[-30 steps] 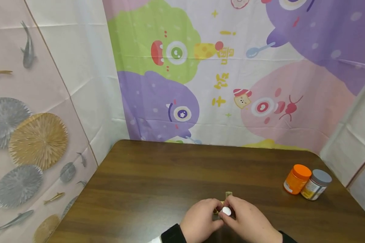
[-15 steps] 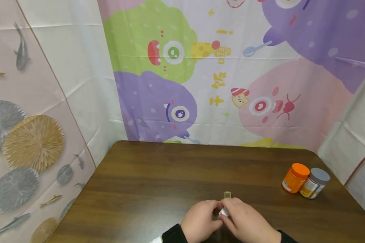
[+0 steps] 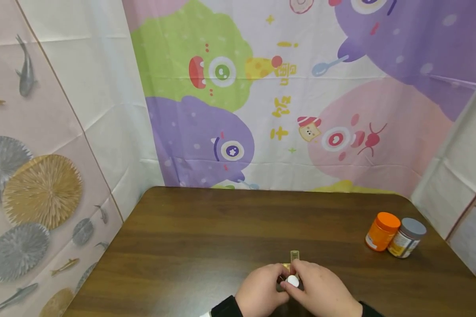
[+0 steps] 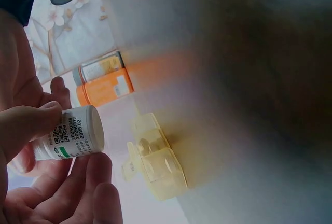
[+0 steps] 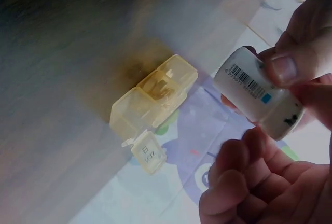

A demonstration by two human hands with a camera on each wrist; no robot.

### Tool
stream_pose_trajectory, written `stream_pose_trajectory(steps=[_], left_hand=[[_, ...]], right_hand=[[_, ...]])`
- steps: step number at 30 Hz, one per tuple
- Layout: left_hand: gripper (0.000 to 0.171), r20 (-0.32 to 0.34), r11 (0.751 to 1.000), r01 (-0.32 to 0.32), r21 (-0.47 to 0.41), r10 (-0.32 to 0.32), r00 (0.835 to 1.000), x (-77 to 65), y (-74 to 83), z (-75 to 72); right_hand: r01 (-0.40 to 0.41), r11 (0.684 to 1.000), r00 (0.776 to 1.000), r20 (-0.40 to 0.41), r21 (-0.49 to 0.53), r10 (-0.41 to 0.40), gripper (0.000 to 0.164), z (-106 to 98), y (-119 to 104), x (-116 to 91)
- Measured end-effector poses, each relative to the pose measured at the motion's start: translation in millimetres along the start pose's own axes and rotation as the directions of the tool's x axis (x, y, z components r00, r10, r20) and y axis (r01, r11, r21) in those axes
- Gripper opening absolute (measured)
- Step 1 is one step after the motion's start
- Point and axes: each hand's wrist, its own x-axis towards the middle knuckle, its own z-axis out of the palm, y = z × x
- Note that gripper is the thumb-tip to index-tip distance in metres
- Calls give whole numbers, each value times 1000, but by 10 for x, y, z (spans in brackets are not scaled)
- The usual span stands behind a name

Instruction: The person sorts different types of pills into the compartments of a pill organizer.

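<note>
A small white pill bottle [image 5: 244, 84] with printed labels is held between my two hands, over the table. My left hand [image 3: 262, 288] grips its body, the thumb [image 4: 39, 120] lying along the label. At the white round cap [image 3: 292, 281], my right hand [image 3: 321, 284] pinches with thumb and forefinger; its other fingers [image 5: 233, 177] curl below. Just beyond the hands stands a translucent yellow pill organizer [image 4: 158, 164], mostly hidden in the head view. One flap lid [image 5: 149, 153] hangs open, and pills [image 5: 158, 88] show in its middle compartment.
At the table's right side an orange bottle [image 3: 382, 232] and a grey-lidded bottle [image 3: 407, 237] stand close together. The brown wooden table [image 3: 206, 229] ends at a cartoon-printed curtain [image 3: 277, 110] behind.
The white bottle's round end tilted between my fingers, then turned back to face upward. Both hands stay together near the organizer; the head view has shifted slightly.
</note>
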Motion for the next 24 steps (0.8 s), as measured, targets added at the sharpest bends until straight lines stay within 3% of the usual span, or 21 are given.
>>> stream_pose_trajectory(steps=[7,18,21,24], left_hand=[[19,-28,1000,-22,10,22,999,2,-19,11],[20,-58,999,-31,25,32,998,-8,-45,14],[21,-34,1000,-16,7,17,999,-3,-48,7],[22,-16,1000,-4,4,4,1000,5,-45,0]], right_hand=[[49,999,999,-8,19,-49,13,4,-18,1],[214,976,976,38,48,-216,24,-20,60,-11],[169,983,985,6,77,-170,25,-5,52,-15],[62,994,998,-15,87,-61,28,0,26,-10]])
